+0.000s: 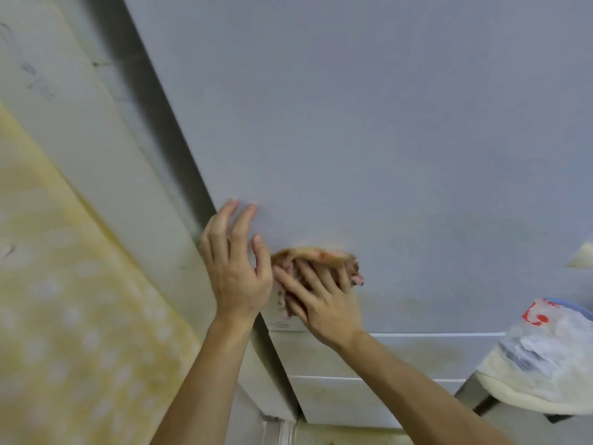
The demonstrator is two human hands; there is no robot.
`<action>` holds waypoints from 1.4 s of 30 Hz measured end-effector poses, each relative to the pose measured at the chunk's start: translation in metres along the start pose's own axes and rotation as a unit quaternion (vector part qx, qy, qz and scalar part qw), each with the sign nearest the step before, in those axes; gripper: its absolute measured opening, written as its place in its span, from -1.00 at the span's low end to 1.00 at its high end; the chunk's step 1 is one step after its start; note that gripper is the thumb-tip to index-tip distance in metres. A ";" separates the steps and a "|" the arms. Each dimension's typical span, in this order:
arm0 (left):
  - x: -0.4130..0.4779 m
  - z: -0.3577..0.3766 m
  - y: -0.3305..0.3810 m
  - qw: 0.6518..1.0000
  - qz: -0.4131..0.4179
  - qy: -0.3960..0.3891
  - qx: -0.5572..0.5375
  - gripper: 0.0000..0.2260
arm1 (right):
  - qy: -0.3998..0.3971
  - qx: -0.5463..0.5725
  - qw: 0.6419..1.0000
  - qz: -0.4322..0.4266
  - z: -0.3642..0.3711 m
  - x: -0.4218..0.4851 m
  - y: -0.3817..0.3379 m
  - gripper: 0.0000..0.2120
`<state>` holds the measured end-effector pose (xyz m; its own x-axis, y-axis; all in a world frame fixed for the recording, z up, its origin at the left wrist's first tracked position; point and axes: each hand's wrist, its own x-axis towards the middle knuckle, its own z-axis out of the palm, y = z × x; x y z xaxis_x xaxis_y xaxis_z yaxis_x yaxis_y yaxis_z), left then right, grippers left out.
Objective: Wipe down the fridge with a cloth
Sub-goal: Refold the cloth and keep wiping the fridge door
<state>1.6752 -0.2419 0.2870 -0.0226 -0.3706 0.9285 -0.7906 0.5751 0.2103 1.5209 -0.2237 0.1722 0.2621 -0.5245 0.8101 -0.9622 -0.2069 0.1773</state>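
The fridge [369, 123] filled most of the view, its pale grey upper door running from the centre out to 12 and 3 o'clock. The cloth [309, 253], orange and pinkish and bunched, lay flat against that door close to its lower left corner, a little below the centre of the view.

The right grip [324, 301], a bare hand, came in from 5 o'clock and covered the cloth with its fingers straight and spread, pressing it onto the door rather than curling round it. The cloth showed past the fingertips as an arched edge at 12 o'clock of the hand, and a further scrap showed beside the palm at 9 o'clock. The picture was blurred here, so the cloth's pattern could not be read.

The left grip [236, 271], also bare, rose from 6 o'clock and held nothing. Its fingers were loosely straight and pointed toward 12 o'clock, the tips at the door's left edge. It sat just beside the cloth, at the cloth's 9 o'clock, with the thumb near the right fingertips.

Below the door, toward 6 o'clock, were the fridge's lower drawer fronts [369, 354], yellowed in patches. A white plastic bag [552, 342] with red print lay at 4 o'clock. A yellow patterned wall [64, 300] filled 8 o'clock.
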 end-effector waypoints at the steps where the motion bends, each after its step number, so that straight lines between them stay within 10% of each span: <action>1: -0.001 -0.001 -0.003 1.000 0.010 -0.010 -0.001 -0.64 | -0.035 -0.011 0.999 -0.038 0.006 -0.008 -0.004 -0.32; 7: 0.001 -0.006 -0.014 1.000 0.014 -0.021 -0.004 -0.57 | -0.117 -0.036 0.986 -0.110 0.006 -0.020 0.001 -0.12; 18: 0.009 -0.018 -0.049 0.999 0.023 -0.049 -0.003 -0.51 | 0.069 0.031 0.993 0.085 -0.006 0.063 -0.039 -0.38; 29: 0.008 -0.012 -0.082 0.996 -0.014 -0.084 0.036 -0.13 | -0.235 0.004 0.959 -0.160 0.046 -0.053 -0.051 0.02; 42: 0.004 0.000 -0.075 0.999 -0.027 -0.046 0.004 -0.42 | 0.090 0.101 0.986 0.099 -0.030 0.091 -0.031 -0.39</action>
<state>1.7348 -0.2869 0.2751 -0.0362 -0.4667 0.8837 -0.7965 0.5475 0.2565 1.5722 -0.2404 0.2568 0.0348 -0.4202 0.9068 -0.9539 -0.2845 -0.0953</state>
